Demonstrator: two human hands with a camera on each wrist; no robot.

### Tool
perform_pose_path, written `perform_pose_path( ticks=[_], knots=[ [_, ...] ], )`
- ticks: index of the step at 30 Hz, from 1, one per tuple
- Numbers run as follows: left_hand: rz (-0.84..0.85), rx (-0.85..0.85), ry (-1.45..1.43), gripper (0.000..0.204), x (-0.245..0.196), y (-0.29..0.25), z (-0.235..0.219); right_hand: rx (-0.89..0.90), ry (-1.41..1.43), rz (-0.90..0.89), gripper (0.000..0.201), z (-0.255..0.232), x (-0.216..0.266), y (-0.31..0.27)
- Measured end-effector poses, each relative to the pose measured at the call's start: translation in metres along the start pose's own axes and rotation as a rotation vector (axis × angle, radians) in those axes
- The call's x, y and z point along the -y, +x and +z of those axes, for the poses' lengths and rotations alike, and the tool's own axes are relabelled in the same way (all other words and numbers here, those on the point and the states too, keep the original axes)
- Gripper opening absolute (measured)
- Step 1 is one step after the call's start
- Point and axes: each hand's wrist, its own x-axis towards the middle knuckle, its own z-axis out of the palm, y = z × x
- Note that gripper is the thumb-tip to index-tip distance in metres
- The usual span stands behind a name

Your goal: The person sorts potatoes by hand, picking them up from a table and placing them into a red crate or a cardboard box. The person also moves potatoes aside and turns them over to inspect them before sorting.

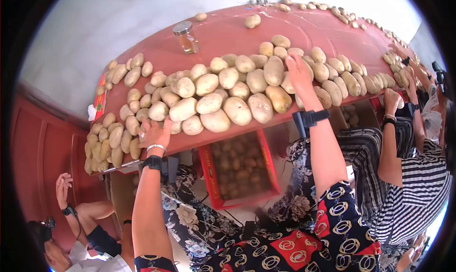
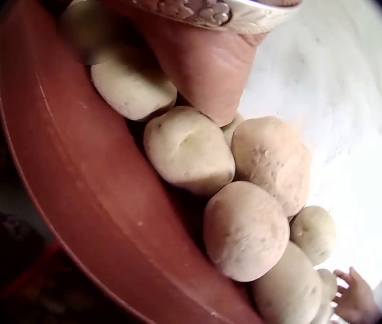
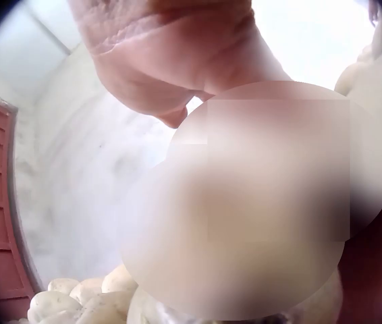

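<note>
A long heap of potatoes (image 1: 209, 104) lies along the near edge of the red table (image 1: 228, 34). At the heap's left part, my left hand (image 1: 156, 135) has its fingers spread against the potatoes by the table edge. In the left wrist view several potatoes (image 2: 246, 231) lie beside that hand, along the red rim. My right hand (image 1: 300, 75) reaches over the heap's right part, fingers extended and touching the potatoes there. The right wrist view shows its thumb (image 3: 171, 116) beside a large potato, partly blurred; the fingertips are hidden.
Beneath the table edge stands a red crate (image 1: 213, 191) of potatoes. A lidded glass jar (image 1: 186, 38) stands behind the heap, near a lone potato (image 1: 252, 21). More potatoes (image 1: 107, 141) lie at the left corner. Other people sit to the left and right, one in a striped shirt (image 1: 425, 191).
</note>
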Motion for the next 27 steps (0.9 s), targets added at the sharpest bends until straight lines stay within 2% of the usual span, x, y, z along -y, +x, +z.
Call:
perform_pose_path(
  ticks=[1, 2, 5, 6, 7, 8, 11, 12, 14, 15, 17, 19, 21, 27],
  knots=[
    [-0.009, -0.009, -0.008, 0.086, 0.008, 0.004, 0.002, 0.019, 0.015, 0.001, 0.045, -0.005, 0.001, -0.003],
    [0.034, 0.001, -0.068, 0.087, 0.014, 0.010, 0.007, 0.133, 0.027, 0.019, 0.048, -0.013, 0.001, -0.004],
    [0.097, 0.016, -0.208, 0.080, 0.035, 0.022, 0.006, 0.124, -0.134, -0.134, 0.052, -0.007, 0.010, -0.025],
    [0.197, -0.045, -0.418, 0.076, 0.051, 0.023, 0.015, 0.127, -0.130, -0.149, 0.052, -0.005, 0.015, -0.028],
    [0.299, -0.107, -0.624, 0.072, 0.064, 0.016, 0.017, 0.135, -0.195, -0.161, 0.053, -0.004, 0.018, -0.032],
    [0.418, -0.221, -0.665, 0.062, 0.073, 0.005, 0.022, 0.142, -0.266, -0.169, 0.055, -0.003, 0.020, -0.032],
    [0.498, -0.216, -0.747, 0.051, 0.088, -0.051, 0.008, 0.195, -0.285, -0.113, 0.056, -0.004, 0.018, -0.030],
    [0.500, -0.211, -0.758, 0.051, 0.093, -0.061, 0.008, 0.129, -0.292, -0.209, 0.056, -0.001, 0.012, -0.030],
    [0.266, -0.001, -0.907, 0.040, 0.100, -0.072, 0.008, 0.133, -0.337, -0.187, 0.056, 0.000, 0.015, -0.032],
    [0.267, 0.002, -0.916, 0.040, 0.100, -0.071, 0.013, 0.132, -0.373, -0.164, 0.056, 0.001, 0.014, -0.032],
    [0.311, -0.165, -1.019, 0.034, 0.096, -0.066, 0.021, 0.133, -0.401, -0.162, 0.056, 0.004, 0.008, -0.032],
    [0.309, -0.144, -0.991, 0.032, 0.086, -0.072, 0.011, 0.041, -0.470, -0.240, 0.056, 0.009, 0.009, -0.035],
    [0.339, -0.132, -0.862, 0.029, 0.081, -0.074, 0.003, 0.067, -0.504, -0.210, 0.056, 0.009, 0.009, -0.036],
    [0.394, -0.234, -0.733, 0.027, 0.072, -0.079, 0.005, 0.057, -0.559, -0.210, 0.056, 0.009, 0.015, -0.038]
  ],
)
